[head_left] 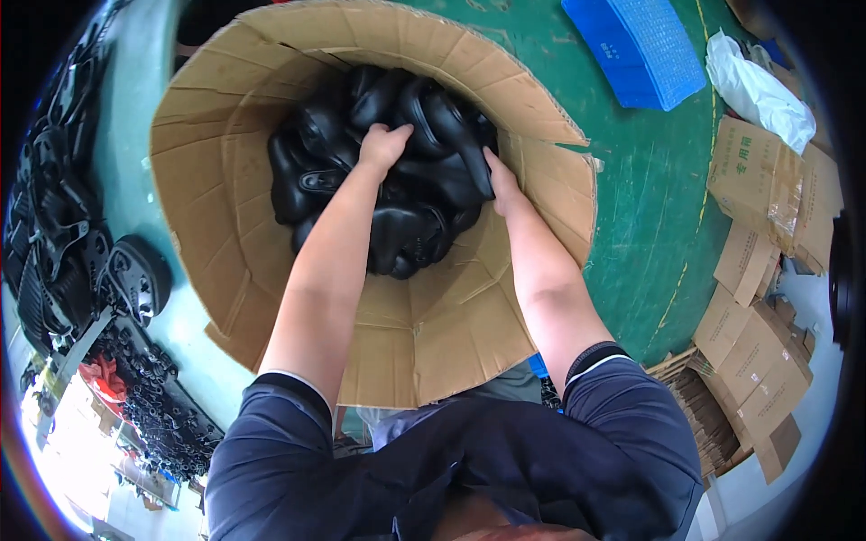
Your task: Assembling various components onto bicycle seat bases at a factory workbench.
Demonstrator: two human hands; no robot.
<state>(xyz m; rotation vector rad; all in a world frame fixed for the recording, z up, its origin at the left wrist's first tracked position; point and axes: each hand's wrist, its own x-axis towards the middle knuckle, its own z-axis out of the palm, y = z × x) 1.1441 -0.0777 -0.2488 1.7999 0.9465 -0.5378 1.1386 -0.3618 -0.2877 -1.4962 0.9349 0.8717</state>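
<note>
Left hand (386, 147): it is curled over the black pieces (401, 227), with thumb pointing to the right; its fingertips are hidden, so I cannot tell if it grips one.
Right hand (502, 185): it is at the right side of the heap, against the narrow end of a long black piece (474, 167); whether it is closed around this piece, I cannot tell.
Black pieces: smooth, curved and glossy, they lie in a heap at the bottom of the carton; perhaps they are saddles, but in the shadow their outlines run together.
Carton (203, 180): brown, many-sided, open at the top, with both forearms reaching inside it.
Green floor (645, 189): to the right of the carton, it carries a blue container (640, 54).
Right edge: a white bag (758, 90) lies next to brown boxes (749, 171).
Left edge: many black parts (140, 279) are gathered, near something red (105, 379).
</note>
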